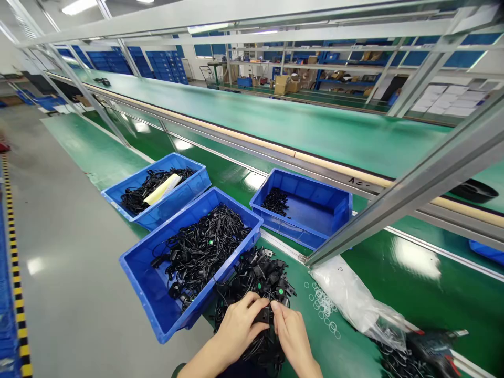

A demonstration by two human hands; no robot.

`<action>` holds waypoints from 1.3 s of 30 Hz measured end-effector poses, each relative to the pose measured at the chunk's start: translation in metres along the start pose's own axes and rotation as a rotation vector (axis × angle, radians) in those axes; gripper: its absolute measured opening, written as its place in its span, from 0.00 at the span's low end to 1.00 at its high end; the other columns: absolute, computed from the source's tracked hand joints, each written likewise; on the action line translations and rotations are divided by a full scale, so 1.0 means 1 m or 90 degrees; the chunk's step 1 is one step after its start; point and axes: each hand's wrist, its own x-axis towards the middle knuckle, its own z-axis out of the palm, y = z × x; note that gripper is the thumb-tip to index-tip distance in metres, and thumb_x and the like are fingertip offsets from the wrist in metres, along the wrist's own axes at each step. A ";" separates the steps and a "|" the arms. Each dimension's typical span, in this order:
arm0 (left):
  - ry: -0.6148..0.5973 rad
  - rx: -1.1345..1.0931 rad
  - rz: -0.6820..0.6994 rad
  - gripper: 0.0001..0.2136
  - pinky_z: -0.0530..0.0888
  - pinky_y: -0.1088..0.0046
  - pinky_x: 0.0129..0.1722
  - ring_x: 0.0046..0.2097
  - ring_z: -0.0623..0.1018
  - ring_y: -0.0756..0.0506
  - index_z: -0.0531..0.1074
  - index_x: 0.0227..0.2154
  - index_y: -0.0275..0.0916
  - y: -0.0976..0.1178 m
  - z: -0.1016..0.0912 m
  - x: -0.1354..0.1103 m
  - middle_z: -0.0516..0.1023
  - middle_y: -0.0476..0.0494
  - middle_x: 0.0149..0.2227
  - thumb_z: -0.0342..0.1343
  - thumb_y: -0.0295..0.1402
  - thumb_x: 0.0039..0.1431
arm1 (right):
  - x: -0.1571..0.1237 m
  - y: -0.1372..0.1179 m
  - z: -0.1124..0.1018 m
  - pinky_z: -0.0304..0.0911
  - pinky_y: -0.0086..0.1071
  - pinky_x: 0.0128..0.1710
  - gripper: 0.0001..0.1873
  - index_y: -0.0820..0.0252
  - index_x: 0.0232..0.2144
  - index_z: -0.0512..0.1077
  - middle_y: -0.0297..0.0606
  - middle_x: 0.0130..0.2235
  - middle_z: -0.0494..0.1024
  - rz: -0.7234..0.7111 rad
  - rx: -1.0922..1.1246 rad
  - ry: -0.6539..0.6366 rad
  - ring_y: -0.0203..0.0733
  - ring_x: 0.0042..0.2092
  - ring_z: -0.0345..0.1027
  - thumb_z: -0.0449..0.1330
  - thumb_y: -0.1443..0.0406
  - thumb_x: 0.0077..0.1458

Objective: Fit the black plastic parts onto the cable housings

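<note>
Between the fingers and thumb of my left hand (240,323) is a small black box-shaped part (263,315) with a hole in its face. My right hand (292,333) is closed in a pinch at the part's right edge, and its fingertips hide what lies between them. Both hands are over a heap of black cabled parts (271,273), some with green round marks, on the green work surface. Left of the heap, a large blue bin (144,289) holds many black cables with small housings.
A second blue bin (177,195) carries cables and a yellow-white piece (163,189). Another blue bin (311,236) has small black pieces. Thin white rings (323,302) lie beside a plastic bag (350,296). A power tool (431,346) sits at lower right. A metal post (394,197) slants across the right.
</note>
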 end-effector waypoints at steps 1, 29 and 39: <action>-0.001 0.001 0.006 0.23 0.76 0.62 0.47 0.45 0.78 0.40 0.70 0.54 0.47 0.000 0.000 0.000 0.75 0.41 0.49 0.59 0.26 0.56 | 0.000 0.001 0.002 0.58 0.34 0.28 0.24 0.54 0.31 0.68 0.34 0.24 0.71 0.010 0.064 -0.016 0.42 0.25 0.67 0.43 0.47 0.67; 0.144 -0.783 -0.217 0.25 0.71 0.74 0.32 0.32 0.70 0.49 0.72 0.54 0.43 0.001 -0.121 0.020 0.71 0.45 0.35 0.67 0.32 0.52 | 0.091 0.049 0.023 0.58 0.30 0.25 0.22 0.58 0.35 0.73 0.31 0.27 0.69 0.101 0.329 0.116 0.35 0.25 0.59 0.61 0.46 0.51; 0.197 -1.188 -0.254 0.22 0.72 0.81 0.23 0.23 0.65 0.55 0.72 0.44 0.42 0.071 -0.122 0.018 0.62 0.53 0.27 0.67 0.28 0.43 | 0.021 0.037 -0.001 0.68 0.39 0.40 0.33 0.58 0.46 0.73 0.46 0.47 0.73 0.144 0.382 0.002 0.44 0.37 0.70 0.57 0.39 0.53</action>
